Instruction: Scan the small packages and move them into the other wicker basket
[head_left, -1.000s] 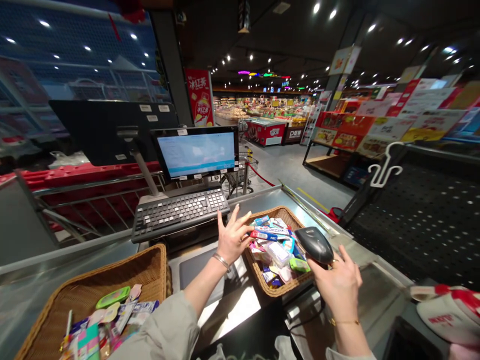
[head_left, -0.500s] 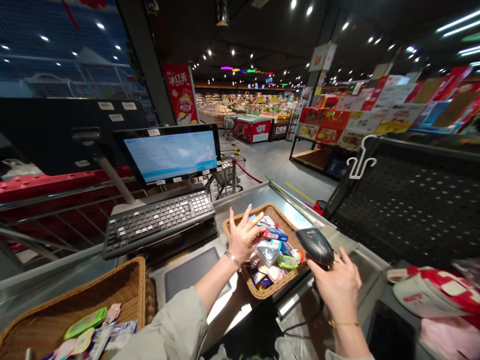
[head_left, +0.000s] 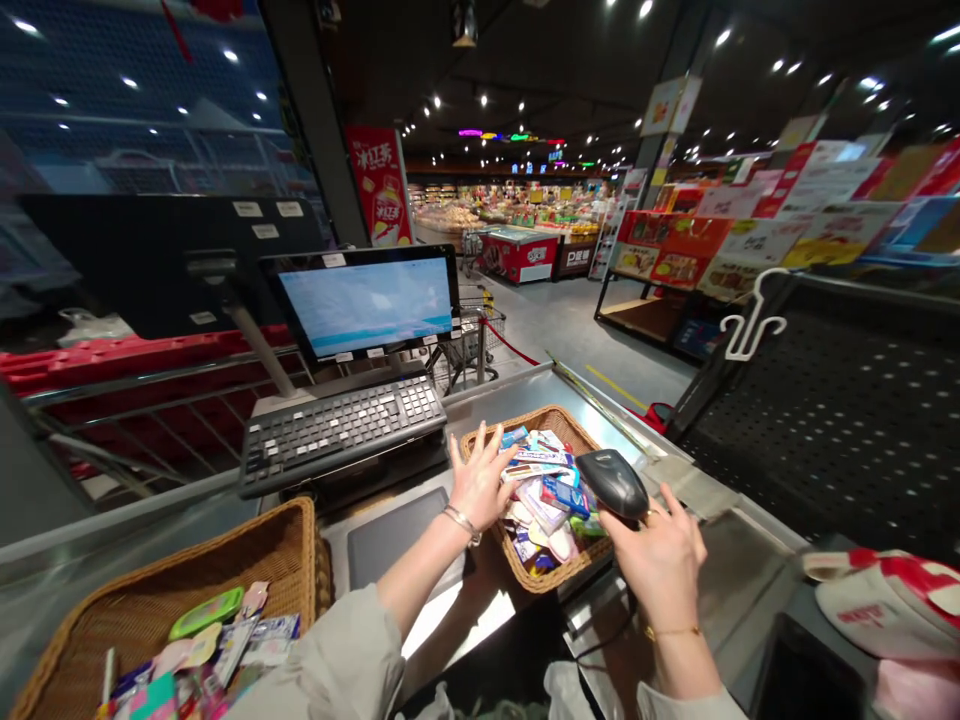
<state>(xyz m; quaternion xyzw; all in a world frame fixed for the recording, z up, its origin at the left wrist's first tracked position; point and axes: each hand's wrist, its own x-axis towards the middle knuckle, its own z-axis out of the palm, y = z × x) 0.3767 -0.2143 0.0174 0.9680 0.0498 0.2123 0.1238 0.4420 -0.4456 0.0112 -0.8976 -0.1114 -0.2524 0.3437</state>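
Observation:
My right hand (head_left: 664, 560) grips a dark handheld barcode scanner (head_left: 615, 480), its head held over the right side of a wicker basket (head_left: 551, 578) full of small packaged goods (head_left: 547, 490). My left hand (head_left: 480, 480) reaches into that basket's left side with fingers spread, touching a long white and blue packet (head_left: 536, 462) on top of the pile. I cannot make out a firm grip on the packet. A bracelet sits on each wrist.
A second wicker basket (head_left: 247, 550) with several packets stands at the lower left. Behind are a black keyboard (head_left: 341, 430), a lit till screen (head_left: 367, 305) and a flat scanner plate (head_left: 390, 535). A red and white bag (head_left: 877, 600) lies at the right.
My left hand has shifted among the goods onto the long packet. The scanner has dropped slightly lower and nearer the basket. The view has swung a little.

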